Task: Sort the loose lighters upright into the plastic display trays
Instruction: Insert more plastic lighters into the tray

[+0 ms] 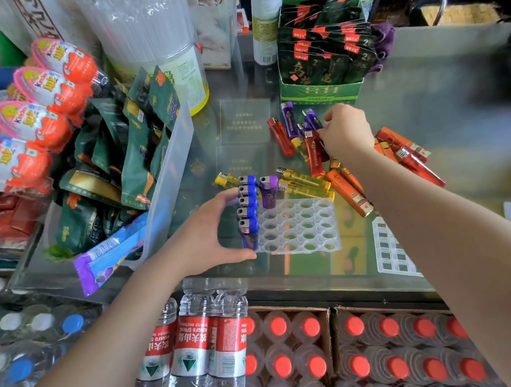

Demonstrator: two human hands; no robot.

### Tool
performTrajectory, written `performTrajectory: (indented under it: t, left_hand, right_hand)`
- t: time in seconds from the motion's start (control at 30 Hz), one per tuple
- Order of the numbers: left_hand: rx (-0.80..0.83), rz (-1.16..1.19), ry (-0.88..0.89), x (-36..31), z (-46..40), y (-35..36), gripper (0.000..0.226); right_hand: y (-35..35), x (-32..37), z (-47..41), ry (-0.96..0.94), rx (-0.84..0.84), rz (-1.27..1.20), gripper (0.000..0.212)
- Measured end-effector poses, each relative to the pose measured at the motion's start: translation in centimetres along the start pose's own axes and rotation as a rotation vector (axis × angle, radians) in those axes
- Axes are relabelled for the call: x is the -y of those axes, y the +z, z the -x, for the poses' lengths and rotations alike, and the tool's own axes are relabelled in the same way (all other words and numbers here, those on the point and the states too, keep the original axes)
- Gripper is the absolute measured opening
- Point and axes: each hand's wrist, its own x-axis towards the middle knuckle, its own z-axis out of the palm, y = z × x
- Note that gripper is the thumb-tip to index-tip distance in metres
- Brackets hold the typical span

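Observation:
A clear plastic display tray (299, 225) with round holes lies on the glass counter. Several blue lighters (247, 209) stand upright in its left column, and one purple lighter (268, 191) stands beside them at the back. My left hand (211, 237) cups the tray's left side, thumb at its front corner, fingers against the blue lighters. My right hand (343, 132) reaches into the loose pile and pinches a purple lighter (312, 119). Loose red lighters (312, 152), yellow lighters (304, 182) and orange lighters (349, 192) lie flat around it. A second tray (392, 255) lies at the front right.
A clear bin of green snack packs (129, 166) stands to the left. A green box of dark packets (321, 49) and a can (266, 17) stand behind the pile. Water bottles (205, 351) and red-capped bottles (357, 361) fill crates below the counter's front edge.

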Motion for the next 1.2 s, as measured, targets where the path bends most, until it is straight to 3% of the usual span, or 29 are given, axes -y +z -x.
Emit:
performTrajectory:
  t: [0.23,0.43,0.5,0.6,0.73,0.87,1.2]
  left_hand:
    - [-0.033,-0.02,0.031,-0.3,0.5,0.3,0.085]
    - [-0.103,-0.039,0.052,-0.2,1.0,0.8,0.083]
    - [-0.12,-0.038,0.054,-0.2,1.1,0.9,0.084]
    - [-0.146,-0.073,0.061,-0.4,1.3,0.9,0.083]
    - [-0.164,-0.076,0.074,-0.7,1.5,0.9,0.079]
    - [-0.186,-0.077,0.072,-0.8,2.1,1.1,0.076]
    - [-0.184,-0.042,0.079,-0.3,2.1,1.4,0.078]
  right_hand:
    - [0.1,1.4,0.3,-0.137,0.141,0.073,0.014]
    - [-1.3,1.5,4.6,-0.309,0.061,-0.307,0.014]
    - [-1.5,0.8,7.3,-0.335,0.127,-0.478,0.013]
    - [-1.1,-0.7,11.3,-0.401,0.315,-0.545,0.009]
    - [0.2,-1.3,13.5,-0.483,0.368,-0.508,0.011]
    - [0.9,-1.0,13.9,-0.552,0.291,-0.467,0.003]
    - [2.5,-0.5,14.0,-0.725,0.097,-0.065,0.021]
